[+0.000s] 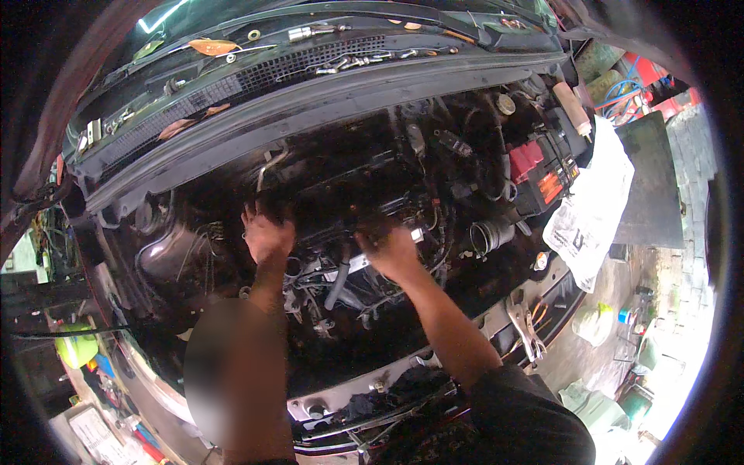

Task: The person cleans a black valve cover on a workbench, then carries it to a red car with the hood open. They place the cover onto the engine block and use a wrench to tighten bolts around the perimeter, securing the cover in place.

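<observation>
My left hand (265, 232) reaches over the dark engine (325, 194) of a car with its hood up, fingers apart and partly bent against the dark parts below a curved metal pipe (271, 163). Farther right, my right hand (387, 248) is down among hoses near a silver bar (349, 267); its fingertips are dark and blurred, so what they touch is unclear. A grey hose (335, 287) runs beneath it. To the right sits an open round duct (488, 236).
A battery (542, 190) and white sheet (589, 201) lie on the right. Loose metal parts (349, 63) rest along the cowl. Pliers (527, 329) lie on the front edge. A pale bucket (593, 325) and green container (76, 345) stand on the floor either side.
</observation>
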`<move>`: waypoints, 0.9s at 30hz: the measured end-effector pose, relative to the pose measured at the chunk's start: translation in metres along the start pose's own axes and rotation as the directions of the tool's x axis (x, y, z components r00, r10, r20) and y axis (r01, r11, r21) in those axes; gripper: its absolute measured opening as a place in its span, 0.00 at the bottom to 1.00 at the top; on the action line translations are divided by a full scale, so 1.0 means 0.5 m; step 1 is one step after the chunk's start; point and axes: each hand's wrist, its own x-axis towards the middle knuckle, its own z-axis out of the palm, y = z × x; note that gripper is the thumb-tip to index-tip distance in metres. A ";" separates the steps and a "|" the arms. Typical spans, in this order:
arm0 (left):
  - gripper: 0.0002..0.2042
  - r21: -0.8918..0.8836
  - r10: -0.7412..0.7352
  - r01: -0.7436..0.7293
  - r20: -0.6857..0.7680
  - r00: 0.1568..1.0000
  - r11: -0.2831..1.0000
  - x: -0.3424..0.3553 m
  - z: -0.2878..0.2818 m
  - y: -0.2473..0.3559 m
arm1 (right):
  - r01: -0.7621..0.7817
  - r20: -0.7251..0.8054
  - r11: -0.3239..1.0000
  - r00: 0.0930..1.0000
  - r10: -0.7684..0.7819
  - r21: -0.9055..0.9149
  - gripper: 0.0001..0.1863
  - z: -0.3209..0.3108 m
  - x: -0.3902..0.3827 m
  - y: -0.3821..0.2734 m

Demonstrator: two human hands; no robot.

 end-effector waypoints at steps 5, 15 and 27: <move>0.28 -0.016 -0.045 0.047 0.074 0.996 0.999 0.005 -0.013 0.010 | -0.005 0.059 0.992 0.998 0.013 -0.130 0.14 0.065 -0.010 -0.024; 0.24 -0.037 -0.015 0.014 -0.014 1.000 0.999 0.004 0.000 0.004 | 0.255 -0.252 0.963 0.929 -0.270 -0.090 0.14 0.067 -0.010 -0.042; 0.28 0.028 -0.083 0.081 0.060 0.995 0.996 0.007 -0.012 0.017 | 0.191 -0.217 0.976 0.953 -0.210 -0.103 0.18 0.086 -0.002 -0.019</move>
